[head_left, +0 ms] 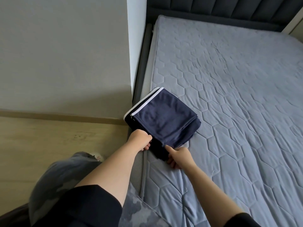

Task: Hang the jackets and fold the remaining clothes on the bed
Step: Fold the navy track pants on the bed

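- The folded stack (164,118) of navy clothes lies on the bed (237,95), tight against its left edge near the foot corner, straight ahead of both hands.
- Its long side runs away from the person, roughly along the mattress edge. The white-trimmed edges face left toward the wall, and the short near end points back at the hands.
- The left hand (141,140) is clenched around the near-left corner of the pile, where the darkest bottom layer sticks out.
- The right hand (177,156) holds the near-right corner. One finger is stretched out on the top garment's edge, and the others are curled down at the lower layers.
- The fingers are hidden by cloth, so I can't tell whether they reach under the whole pile or only the bottom piece.
- Both hands sit at the same short end, about equally close. Any lift or slide would likely start from that end, with the far end trailing.
- From where I stand, no other loose clothing shows on the bed, so the folding looks close to finished.
- The wooden floor (49,136) lies just left of the bed.
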A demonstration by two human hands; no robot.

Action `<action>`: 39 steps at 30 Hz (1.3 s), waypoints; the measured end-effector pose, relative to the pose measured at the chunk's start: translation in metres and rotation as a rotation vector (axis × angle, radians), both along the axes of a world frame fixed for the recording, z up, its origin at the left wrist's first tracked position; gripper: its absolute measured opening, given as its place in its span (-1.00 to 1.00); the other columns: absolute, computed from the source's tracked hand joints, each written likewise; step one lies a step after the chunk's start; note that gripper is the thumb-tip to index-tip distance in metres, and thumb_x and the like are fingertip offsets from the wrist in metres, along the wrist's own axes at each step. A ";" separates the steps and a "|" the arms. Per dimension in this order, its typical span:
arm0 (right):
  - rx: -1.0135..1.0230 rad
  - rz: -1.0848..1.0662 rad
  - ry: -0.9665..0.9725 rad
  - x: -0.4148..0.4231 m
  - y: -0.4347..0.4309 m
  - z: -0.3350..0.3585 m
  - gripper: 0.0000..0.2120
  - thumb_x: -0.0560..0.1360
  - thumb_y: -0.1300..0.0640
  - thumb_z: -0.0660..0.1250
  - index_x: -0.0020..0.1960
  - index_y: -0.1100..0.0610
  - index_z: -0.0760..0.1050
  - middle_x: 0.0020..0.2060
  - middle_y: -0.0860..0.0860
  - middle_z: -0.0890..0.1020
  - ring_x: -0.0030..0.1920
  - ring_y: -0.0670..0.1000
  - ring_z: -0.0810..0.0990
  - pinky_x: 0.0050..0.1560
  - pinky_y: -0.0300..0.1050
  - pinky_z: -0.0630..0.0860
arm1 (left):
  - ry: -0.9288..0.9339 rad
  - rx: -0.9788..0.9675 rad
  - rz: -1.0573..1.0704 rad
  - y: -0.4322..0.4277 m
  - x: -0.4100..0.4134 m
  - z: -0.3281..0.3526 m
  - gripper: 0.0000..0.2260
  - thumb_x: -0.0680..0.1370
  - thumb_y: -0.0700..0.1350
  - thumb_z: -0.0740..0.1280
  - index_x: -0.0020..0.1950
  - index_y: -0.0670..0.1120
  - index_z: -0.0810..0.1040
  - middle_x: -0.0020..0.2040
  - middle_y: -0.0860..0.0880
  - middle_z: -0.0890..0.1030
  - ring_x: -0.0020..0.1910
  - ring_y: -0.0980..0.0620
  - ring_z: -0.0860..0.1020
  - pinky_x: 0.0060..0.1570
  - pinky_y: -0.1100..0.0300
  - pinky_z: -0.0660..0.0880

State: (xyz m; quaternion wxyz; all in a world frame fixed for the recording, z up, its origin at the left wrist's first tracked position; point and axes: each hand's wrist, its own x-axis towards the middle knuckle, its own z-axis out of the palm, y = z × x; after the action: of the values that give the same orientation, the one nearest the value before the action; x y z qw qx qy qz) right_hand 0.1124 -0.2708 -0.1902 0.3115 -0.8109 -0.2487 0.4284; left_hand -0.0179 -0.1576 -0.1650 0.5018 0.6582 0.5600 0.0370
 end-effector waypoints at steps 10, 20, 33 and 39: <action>0.292 -0.401 0.250 -0.006 -0.010 -0.010 -0.78 0.51 0.27 0.32 -0.30 0.18 0.42 -0.59 0.02 0.51 -0.56 -0.07 0.49 -0.49 -0.24 0.46 | -0.011 0.047 -0.199 -0.016 -0.004 0.000 -0.81 0.48 -0.28 0.27 -0.03 -0.05 0.62 -0.03 0.02 0.59 -0.06 0.12 0.48 -0.14 0.34 0.33; 0.162 -0.079 -0.011 -0.010 -0.010 -0.011 -0.69 0.39 0.05 0.49 -0.34 0.16 0.42 -0.44 0.03 0.49 -0.39 -0.04 0.42 -0.32 -0.14 0.37 | -0.182 -0.326 0.045 -0.014 -0.003 0.012 -0.68 0.59 -0.31 0.14 0.33 -0.17 0.42 0.21 -0.18 0.57 0.13 -0.10 0.55 -0.13 0.21 0.40; 0.236 -0.123 -0.125 0.001 -0.007 0.000 -0.68 0.51 0.21 0.32 -0.38 0.28 0.38 -0.49 0.09 0.44 -0.47 0.00 0.39 -0.39 -0.16 0.36 | -0.603 -0.615 0.689 0.008 0.010 -0.012 -0.67 0.54 -0.25 0.31 0.30 -0.16 0.41 0.20 -0.18 0.53 -0.02 -0.11 0.54 -0.18 0.06 0.52; 0.425 -0.261 -0.294 -0.008 -0.016 0.007 -0.56 0.51 0.02 0.33 -0.34 0.37 0.44 -0.49 0.18 0.50 -0.45 -0.07 0.39 -0.38 -0.12 0.35 | -0.681 -0.602 0.771 0.018 0.022 -0.011 -0.73 0.51 -0.26 0.34 0.22 -0.22 0.50 -0.16 -0.09 0.56 -0.24 0.04 0.54 -0.45 0.22 0.50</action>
State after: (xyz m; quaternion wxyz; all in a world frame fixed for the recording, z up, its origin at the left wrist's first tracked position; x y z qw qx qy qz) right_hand 0.1045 -0.2869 -0.1836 0.4877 -0.8058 -0.2690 0.2010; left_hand 0.0041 -0.1399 -0.1762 0.7680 0.1871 0.5521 0.2654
